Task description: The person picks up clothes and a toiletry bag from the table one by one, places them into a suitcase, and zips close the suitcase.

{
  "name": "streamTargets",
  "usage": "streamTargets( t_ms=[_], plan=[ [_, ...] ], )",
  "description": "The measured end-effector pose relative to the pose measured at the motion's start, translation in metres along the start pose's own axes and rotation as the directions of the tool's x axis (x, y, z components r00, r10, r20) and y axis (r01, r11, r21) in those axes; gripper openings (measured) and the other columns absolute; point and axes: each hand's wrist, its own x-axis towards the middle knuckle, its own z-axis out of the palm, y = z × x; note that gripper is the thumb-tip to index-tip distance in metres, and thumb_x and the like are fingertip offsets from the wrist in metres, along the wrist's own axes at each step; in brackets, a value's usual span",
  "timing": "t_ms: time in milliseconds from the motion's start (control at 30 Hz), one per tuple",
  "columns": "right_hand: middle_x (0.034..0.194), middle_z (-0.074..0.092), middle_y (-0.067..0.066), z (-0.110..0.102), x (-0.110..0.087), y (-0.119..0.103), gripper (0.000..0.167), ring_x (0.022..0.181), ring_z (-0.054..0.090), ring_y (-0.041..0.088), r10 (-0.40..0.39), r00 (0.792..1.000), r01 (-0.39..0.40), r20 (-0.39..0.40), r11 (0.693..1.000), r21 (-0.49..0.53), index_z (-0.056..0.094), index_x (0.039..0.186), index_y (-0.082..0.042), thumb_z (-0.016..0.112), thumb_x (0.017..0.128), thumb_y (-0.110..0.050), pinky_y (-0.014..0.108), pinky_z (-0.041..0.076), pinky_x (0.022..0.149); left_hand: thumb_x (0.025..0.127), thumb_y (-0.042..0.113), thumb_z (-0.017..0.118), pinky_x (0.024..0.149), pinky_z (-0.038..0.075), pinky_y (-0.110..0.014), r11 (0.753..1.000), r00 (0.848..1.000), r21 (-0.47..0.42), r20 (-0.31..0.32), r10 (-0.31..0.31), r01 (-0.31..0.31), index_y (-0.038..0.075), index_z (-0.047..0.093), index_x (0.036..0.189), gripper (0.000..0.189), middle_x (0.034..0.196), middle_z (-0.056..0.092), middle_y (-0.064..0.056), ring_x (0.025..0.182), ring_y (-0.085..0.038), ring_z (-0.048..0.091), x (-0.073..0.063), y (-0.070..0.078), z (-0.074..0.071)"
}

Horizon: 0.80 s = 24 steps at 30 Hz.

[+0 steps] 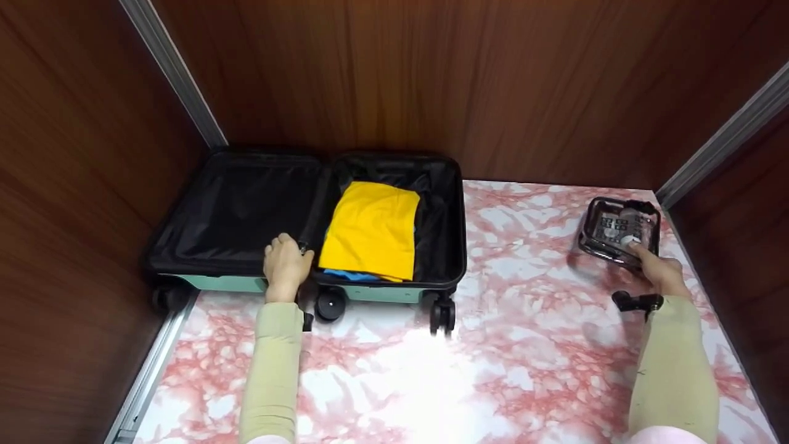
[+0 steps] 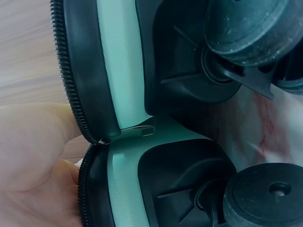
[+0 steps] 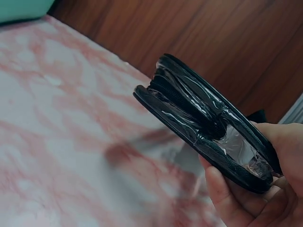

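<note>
An open suitcase [image 1: 376,292] with mint-green shell and black lining lies with its two halves side by side. Folded yellow cloth [image 1: 373,231] sits in its right half, with a blue cloth [image 1: 348,275] showing beneath. My left hand [image 1: 287,264] rests at the front rim where the halves meet; its fingertips are hidden. In the left wrist view, the palm [image 2: 33,161] is beside the zippered edges [image 2: 66,80]. At the far right, my right hand [image 1: 662,271] grips a clear zip pouch [image 1: 607,231] with black trim, raised above the floor, thumb on top.
Black wheels [image 1: 330,303] stick out from the suitcase's front. Pink-and-white marbled floor [image 1: 524,345] stretches between the suitcase and the pouch. Brown wood-look panels [image 1: 419,80] stand behind and on both sides.
</note>
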Motion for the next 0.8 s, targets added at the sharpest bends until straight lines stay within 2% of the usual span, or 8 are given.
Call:
streamTargets(
  t_ms=[100, 200, 333, 433, 700, 800],
  plan=[
    [0.067, 0.064, -0.005, 0.008, -0.001, -0.005, 0.043, 0.057, 0.066, 0.012, -0.025, 1.000, 0.022, 0.013, 0.990, 0.141, 0.046, 0.106, -0.006, 0.074, 0.093, -0.035, 0.027, 0.057, 0.058, 0.098, 0.025, 0.067, 0.100, 0.040, -0.057, 1.000, 1.000, 0.001, 0.015, -0.002, 0.002, -0.015, 0.047, 0.131, 0.056, 0.125, 0.053, -0.033, 0.116, -0.050, 0.047, 0.000, 0.000, -0.001],
    [0.066, 0.067, 0.000, 0.015, -0.004, -0.012, 0.036, 0.058, 0.069, 0.013, -0.045, 0.998, 0.030, 0.045, 0.955, 0.294, 0.046, 0.108, -0.005, 0.074, 0.094, -0.023, 0.026, 0.059, 0.062, 0.099, 0.026, 0.066, 0.101, 0.039, -0.056, 1.000, 1.000, 0.004, 0.030, -0.004, 0.003, -0.015, 0.046, 0.132, 0.056, 0.125, 0.052, -0.033, 0.116, -0.050, 0.047, 0.000, -0.001, -0.001],
    [0.068, 0.070, 0.005, 0.022, -0.008, -0.021, 0.031, 0.062, 0.071, 0.014, -0.070, 0.994, 0.030, 0.079, 0.906, 0.423, 0.047, 0.108, -0.004, 0.073, 0.095, -0.013, 0.027, 0.059, 0.068, 0.099, 0.026, 0.065, 0.102, 0.039, -0.056, 1.000, 0.999, 0.011, 0.033, -0.003, 0.002, -0.015, 0.045, 0.132, 0.056, 0.125, 0.052, -0.033, 0.117, -0.050, 0.047, 0.001, -0.001, -0.002],
    [0.070, 0.071, 0.006, 0.025, -0.011, -0.027, 0.027, 0.063, 0.072, 0.016, -0.093, 0.990, 0.034, 0.105, 0.884, 0.465, 0.048, 0.107, -0.004, 0.072, 0.096, -0.011, 0.029, 0.060, 0.067, 0.099, 0.026, 0.065, 0.102, 0.039, -0.056, 1.000, 1.000, 0.011, 0.027, -0.003, 0.003, -0.015, 0.045, 0.132, 0.057, 0.126, 0.052, -0.033, 0.117, -0.050, 0.047, 0.001, 0.000, -0.002],
    [0.073, 0.071, 0.006, 0.029, -0.019, -0.038, 0.031, 0.065, 0.072, 0.015, -0.155, 0.978, 0.067, 0.141, 0.869, 0.490, 0.041, 0.111, -0.006, 0.069, 0.098, -0.012, 0.029, 0.060, 0.066, 0.098, 0.026, 0.066, 0.101, 0.040, -0.056, 1.000, 1.000, 0.025, 0.011, 0.000, -0.001, -0.015, 0.047, 0.130, 0.055, 0.125, 0.053, -0.034, 0.115, -0.051, 0.048, 0.001, 0.001, -0.002],
    [0.073, 0.071, 0.005, 0.030, -0.021, -0.042, 0.028, 0.066, 0.071, 0.015, -0.182, 0.973, 0.085, 0.144, 0.857, 0.508, 0.043, 0.109, -0.006, 0.068, 0.098, -0.010, 0.030, 0.060, 0.066, 0.098, 0.026, 0.066, 0.101, 0.040, -0.056, 1.000, 1.000, 0.019, 0.018, -0.005, 0.004, -0.015, 0.047, 0.130, 0.055, 0.124, 0.053, -0.033, 0.115, -0.050, 0.048, 0.001, 0.002, -0.002]
  ],
)
